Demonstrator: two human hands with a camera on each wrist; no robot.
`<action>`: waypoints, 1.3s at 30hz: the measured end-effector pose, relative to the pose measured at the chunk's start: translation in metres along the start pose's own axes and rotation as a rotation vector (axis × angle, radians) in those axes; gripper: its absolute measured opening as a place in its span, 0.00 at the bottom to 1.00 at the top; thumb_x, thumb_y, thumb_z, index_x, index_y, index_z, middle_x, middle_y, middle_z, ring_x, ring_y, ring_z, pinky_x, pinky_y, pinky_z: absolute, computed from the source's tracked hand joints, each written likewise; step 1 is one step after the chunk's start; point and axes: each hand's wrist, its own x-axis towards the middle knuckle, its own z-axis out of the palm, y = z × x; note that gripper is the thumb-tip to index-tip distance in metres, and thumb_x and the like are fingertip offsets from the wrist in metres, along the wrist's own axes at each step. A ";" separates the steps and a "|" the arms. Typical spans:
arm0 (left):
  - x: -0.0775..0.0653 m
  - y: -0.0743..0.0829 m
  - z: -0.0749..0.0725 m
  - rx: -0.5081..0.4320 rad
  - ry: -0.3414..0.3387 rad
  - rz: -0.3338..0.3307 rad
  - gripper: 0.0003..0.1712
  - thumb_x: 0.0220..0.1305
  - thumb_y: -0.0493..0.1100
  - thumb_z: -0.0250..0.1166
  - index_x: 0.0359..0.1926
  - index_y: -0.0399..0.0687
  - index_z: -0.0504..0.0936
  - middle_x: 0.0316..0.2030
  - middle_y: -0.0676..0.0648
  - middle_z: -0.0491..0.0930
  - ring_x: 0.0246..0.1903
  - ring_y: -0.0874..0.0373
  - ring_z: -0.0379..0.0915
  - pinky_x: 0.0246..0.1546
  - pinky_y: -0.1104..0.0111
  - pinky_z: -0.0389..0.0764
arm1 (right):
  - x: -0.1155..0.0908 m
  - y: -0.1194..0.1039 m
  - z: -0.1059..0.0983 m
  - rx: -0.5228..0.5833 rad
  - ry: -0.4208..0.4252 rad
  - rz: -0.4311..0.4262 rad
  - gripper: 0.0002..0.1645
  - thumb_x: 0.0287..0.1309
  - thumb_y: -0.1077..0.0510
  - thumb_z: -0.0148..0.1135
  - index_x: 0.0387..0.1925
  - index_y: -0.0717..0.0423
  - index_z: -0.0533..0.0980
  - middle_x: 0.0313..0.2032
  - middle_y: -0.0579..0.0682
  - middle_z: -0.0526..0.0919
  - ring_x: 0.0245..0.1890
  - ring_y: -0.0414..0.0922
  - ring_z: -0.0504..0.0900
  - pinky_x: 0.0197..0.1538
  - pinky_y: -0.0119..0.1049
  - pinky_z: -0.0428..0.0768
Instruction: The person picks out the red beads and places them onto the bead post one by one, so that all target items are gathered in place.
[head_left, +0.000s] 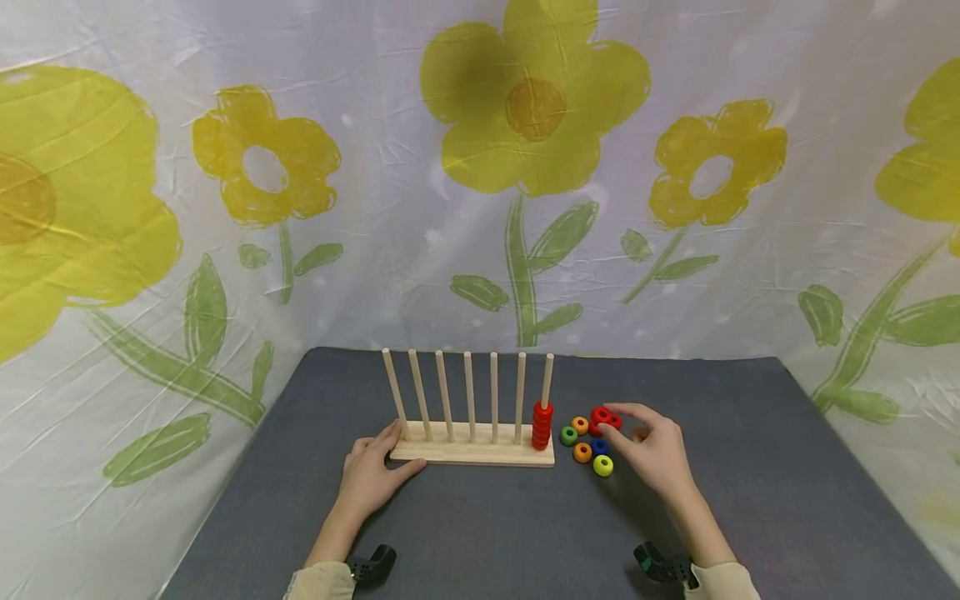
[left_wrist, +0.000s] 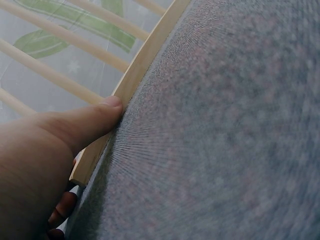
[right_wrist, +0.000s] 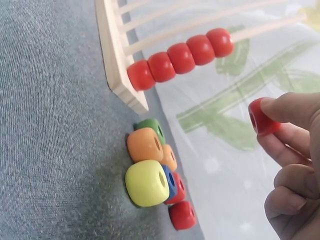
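A wooden peg rack (head_left: 472, 453) stands on the table, with a row of several upright pegs. My left hand (head_left: 371, 477) grips its left end, the thumb (left_wrist: 97, 120) along the front edge and the fingers round the far side. On the rightmost peg sits a stack of several red beads (right_wrist: 181, 58); the other pegs are bare. Right of the rack, my right hand (head_left: 660, 454) pinches a red bead (right_wrist: 261, 118) between thumb and fingers, lifted above the loose beads, its hole showing in the right wrist view.
Loose beads lie close together right of the rack: a green bead (head_left: 568, 436), two orange ones, a blue bead (head_left: 599, 447), a yellow bead (head_left: 603, 466) and red ones (right_wrist: 183, 215). A dark cloth (head_left: 480, 533) covers the table; a flowered curtain (head_left: 375, 275) hangs behind.
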 end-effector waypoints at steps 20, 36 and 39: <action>0.000 -0.002 0.000 0.008 0.003 0.006 0.52 0.66 0.63 0.74 0.80 0.43 0.66 0.79 0.39 0.64 0.69 0.33 0.62 0.65 0.36 0.62 | 0.001 -0.012 0.010 0.012 -0.039 -0.045 0.19 0.61 0.57 0.80 0.53 0.51 0.88 0.35 0.50 0.86 0.10 0.36 0.57 0.15 0.33 0.62; 0.001 -0.001 0.000 0.016 -0.006 -0.003 0.52 0.65 0.63 0.75 0.80 0.43 0.67 0.79 0.39 0.65 0.68 0.33 0.63 0.63 0.37 0.63 | -0.003 -0.021 0.017 0.019 -0.048 -0.038 0.19 0.59 0.59 0.80 0.52 0.51 0.88 0.33 0.48 0.85 0.12 0.35 0.58 0.17 0.32 0.61; 0.001 -0.001 0.001 0.016 -0.005 0.000 0.52 0.65 0.63 0.75 0.80 0.43 0.67 0.79 0.39 0.65 0.68 0.34 0.63 0.63 0.37 0.63 | -0.003 -0.023 0.019 0.018 -0.049 -0.045 0.18 0.59 0.60 0.80 0.52 0.51 0.88 0.38 0.49 0.87 0.13 0.35 0.58 0.17 0.31 0.61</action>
